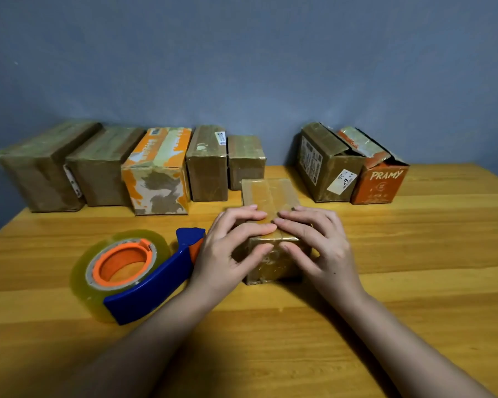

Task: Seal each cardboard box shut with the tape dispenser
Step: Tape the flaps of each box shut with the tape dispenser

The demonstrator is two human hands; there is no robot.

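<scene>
Cardboard box [270,196] under my flat, pressing left hand [227,248] and right hand [316,242], tape dispenser [133,271] lying just left of it.

Both bare forearms reach forward and converge, the left hand [229,242] and right hand [314,244] lying palm-down with fingers extended, fingertips nearly meeting.
</scene>
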